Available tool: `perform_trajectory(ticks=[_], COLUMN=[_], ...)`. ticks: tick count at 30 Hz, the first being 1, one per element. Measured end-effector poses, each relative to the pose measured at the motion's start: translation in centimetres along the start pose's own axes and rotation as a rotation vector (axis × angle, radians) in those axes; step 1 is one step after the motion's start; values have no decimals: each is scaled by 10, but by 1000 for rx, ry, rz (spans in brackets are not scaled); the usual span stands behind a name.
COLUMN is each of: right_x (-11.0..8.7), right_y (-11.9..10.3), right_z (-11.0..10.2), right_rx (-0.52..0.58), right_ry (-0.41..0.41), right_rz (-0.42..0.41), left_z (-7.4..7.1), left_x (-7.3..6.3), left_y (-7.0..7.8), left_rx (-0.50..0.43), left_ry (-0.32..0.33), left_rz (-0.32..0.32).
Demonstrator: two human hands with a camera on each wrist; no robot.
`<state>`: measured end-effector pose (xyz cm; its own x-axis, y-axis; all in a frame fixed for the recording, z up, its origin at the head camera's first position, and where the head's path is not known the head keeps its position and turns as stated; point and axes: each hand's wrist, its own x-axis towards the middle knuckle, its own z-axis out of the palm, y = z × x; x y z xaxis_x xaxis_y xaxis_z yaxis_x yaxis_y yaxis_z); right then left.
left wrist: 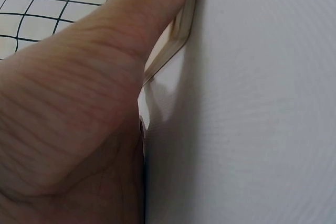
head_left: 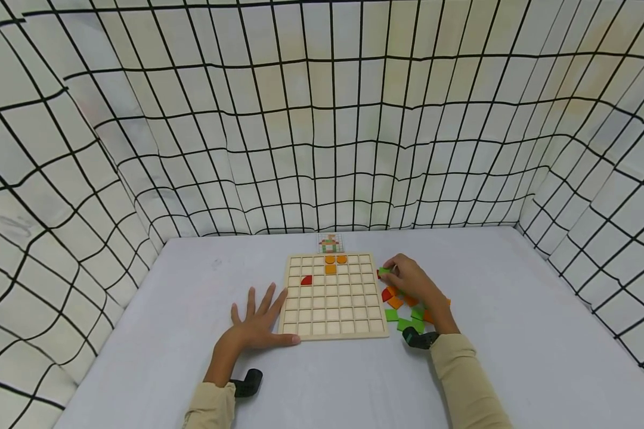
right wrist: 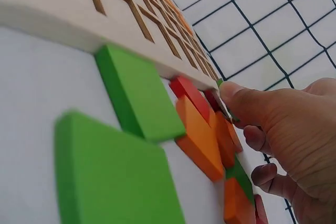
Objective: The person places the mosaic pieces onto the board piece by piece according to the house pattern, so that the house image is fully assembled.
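Beige sleeves, cut off below, lie nearest the camera. Just right of the board, the right hand pinches a green piece between thumb and finger; those cover most of it, so its long axis cannot be told. The board, roughly square, lies with its side edges leading away. The left hand, fingers spread apart, rests at its near left corner.

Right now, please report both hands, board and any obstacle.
Left hand touching wooden grid board. Right hand pinching green piece. Four pieces on board; loose pieces crowd its right edge.
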<state>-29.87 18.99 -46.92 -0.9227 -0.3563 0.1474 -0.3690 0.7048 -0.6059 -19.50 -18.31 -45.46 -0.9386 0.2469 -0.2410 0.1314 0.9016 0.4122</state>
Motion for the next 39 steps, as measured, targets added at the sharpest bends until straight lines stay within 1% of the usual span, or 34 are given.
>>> perform_trajectory(ticks=[5, 9, 16, 20, 26, 31, 35, 39], right_x=[3, 6, 20, 26, 31, 35, 39, 45], right_y=[-11, -21, -38, -46, -56, -67, -74, -79], right_z=[7, 13, 24, 32, 42, 49, 56, 65], right_rx=[3, 15, -15, -21, -43, -52, -67, -103], right_ry=[0, -2, -25, -50, -74, -85, -85, -86], right_rz=[-53, -56, -151, -149, -202, -213, -241, -242], left_z=[1, 0, -2, -2, 1, 1, 1, 1], left_x=[1, 1, 1, 1, 1, 2, 2, 2], left_y=[-1, -2, 0, -1, -2, -2, -2, -2], left_rx=[8, 12, 5, 2, 9, 14, 19, 20], left_ry=[-1, -7, -1, -1, -2, 1, -2, -4], left_rz=[2, -1, -1, 0, 5, 1, -4, -2])
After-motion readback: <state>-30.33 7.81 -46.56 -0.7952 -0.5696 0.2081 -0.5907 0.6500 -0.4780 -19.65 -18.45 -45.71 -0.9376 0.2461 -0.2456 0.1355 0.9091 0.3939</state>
